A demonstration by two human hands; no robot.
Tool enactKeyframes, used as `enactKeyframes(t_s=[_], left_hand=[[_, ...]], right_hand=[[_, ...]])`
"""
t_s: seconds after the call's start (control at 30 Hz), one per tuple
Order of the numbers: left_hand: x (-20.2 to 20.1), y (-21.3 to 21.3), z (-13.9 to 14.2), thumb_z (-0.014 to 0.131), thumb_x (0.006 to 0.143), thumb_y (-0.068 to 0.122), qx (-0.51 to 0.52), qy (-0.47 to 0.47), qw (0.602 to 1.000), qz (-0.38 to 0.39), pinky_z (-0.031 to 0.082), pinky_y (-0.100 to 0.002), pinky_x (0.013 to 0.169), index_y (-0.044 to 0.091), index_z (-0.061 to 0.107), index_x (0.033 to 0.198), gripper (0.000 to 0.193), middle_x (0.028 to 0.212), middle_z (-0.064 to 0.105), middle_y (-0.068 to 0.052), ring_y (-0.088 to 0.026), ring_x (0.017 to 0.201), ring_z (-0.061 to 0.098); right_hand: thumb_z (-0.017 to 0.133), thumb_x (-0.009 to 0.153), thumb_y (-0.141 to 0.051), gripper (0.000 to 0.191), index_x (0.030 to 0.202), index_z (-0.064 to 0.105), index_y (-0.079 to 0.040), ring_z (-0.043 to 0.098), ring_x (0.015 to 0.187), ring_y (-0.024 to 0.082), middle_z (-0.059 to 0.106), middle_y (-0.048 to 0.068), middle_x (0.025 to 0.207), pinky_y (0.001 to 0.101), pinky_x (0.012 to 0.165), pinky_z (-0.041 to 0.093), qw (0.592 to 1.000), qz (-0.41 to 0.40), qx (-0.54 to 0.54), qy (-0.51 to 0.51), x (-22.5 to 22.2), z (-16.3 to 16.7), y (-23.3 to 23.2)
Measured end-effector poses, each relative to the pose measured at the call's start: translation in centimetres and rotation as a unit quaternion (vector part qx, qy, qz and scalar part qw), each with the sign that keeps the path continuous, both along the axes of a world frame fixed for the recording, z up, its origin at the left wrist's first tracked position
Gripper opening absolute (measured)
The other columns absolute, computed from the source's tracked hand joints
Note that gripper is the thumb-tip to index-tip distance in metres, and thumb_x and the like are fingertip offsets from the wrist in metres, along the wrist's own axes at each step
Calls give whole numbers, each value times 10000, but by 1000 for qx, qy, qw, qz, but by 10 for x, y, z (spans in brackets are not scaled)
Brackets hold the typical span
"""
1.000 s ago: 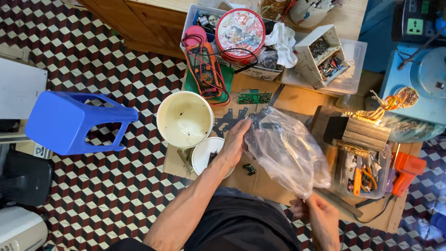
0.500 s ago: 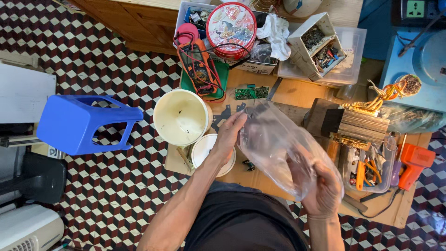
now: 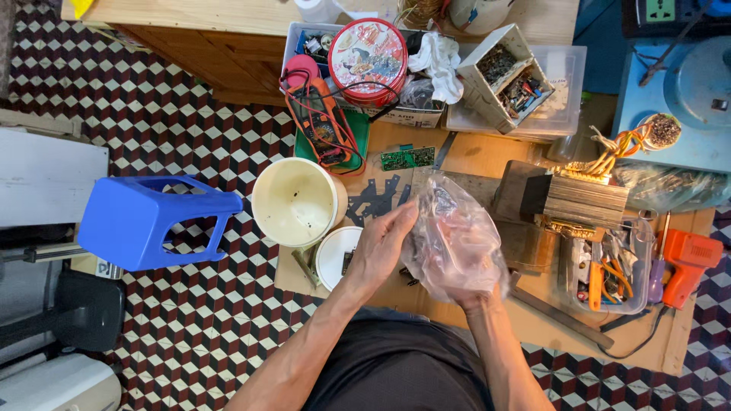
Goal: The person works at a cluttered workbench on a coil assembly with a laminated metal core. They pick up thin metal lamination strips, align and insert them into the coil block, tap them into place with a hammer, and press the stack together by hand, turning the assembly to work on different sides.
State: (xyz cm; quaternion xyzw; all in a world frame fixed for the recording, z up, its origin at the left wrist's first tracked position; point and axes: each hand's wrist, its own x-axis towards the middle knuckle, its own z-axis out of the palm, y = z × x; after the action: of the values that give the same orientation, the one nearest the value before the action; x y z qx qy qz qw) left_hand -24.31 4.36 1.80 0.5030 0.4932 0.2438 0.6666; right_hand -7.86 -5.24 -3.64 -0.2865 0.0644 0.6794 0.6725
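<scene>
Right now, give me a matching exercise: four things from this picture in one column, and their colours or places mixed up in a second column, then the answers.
Things:
1. stool
2. bucket
3. drill
4. plastic bag

Colours or places:
A. orange, at the right edge of the board
B. clear, between the left hand and the right hand
C. blue, lying on its side on the tiled floor
D. cream, left of the bag

Pairs: 1-C, 2-D, 3-A, 4-B

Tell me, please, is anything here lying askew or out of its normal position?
Yes. The blue plastic stool lies tipped on its side on the tiled floor, legs pointing sideways. Both hands hold the clear plastic bag; nothing looks spilled.
</scene>
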Motion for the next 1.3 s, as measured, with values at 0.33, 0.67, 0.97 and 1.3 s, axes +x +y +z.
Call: enactKeyframes(t_s=[0.33, 0.67, 0.97, 1.3], left_hand=[[21, -3, 40, 695, 974, 214, 233, 166, 956, -58, 540, -289, 608, 54, 750, 1144, 241, 873, 739, -171, -140, 709, 712], [21, 28, 63, 694, 948, 213, 144, 139, 980, 1, 440, -226, 513, 94, 766, 1185, 274, 701, 694, 11, -19, 588, 497], [0, 33, 41, 646, 1006, 209, 19, -77, 997, 19, 502, -158, 758, 9, 681, 1315, 369, 1020, 708, 57, 2, 858, 583], [-33, 61, 45, 634, 1033, 199, 45, -93, 981, 161, 498, -190, 760, 0, 708, 1223, 284, 983, 695, 27, -28, 851, 595]], right_hand=[[696, 941, -126, 584, 1470, 458, -55, 623, 1157, 225, 622, 108, 1313, 382, 1012, 522, 983, 46, 43, -173, 0, -10, 26], [683, 934, -125, 552, 1445, 484, -56, 637, 1174, 251, 622, 126, 1338, 417, 1004, 539, 975, 107, 81, -179, 3, -5, 36], [666, 945, -185, 494, 1396, 533, -35, 675, 1144, 287, 654, 160, 1312, 469, 970, 558, 988, 65, -17, 140, 5, -53, 14], [683, 858, -87, 549, 1394, 571, -42, 695, 1112, 203, 699, 99, 1281, 344, 901, 600, 987, 144, -74, 12, 19, -44, 7]])
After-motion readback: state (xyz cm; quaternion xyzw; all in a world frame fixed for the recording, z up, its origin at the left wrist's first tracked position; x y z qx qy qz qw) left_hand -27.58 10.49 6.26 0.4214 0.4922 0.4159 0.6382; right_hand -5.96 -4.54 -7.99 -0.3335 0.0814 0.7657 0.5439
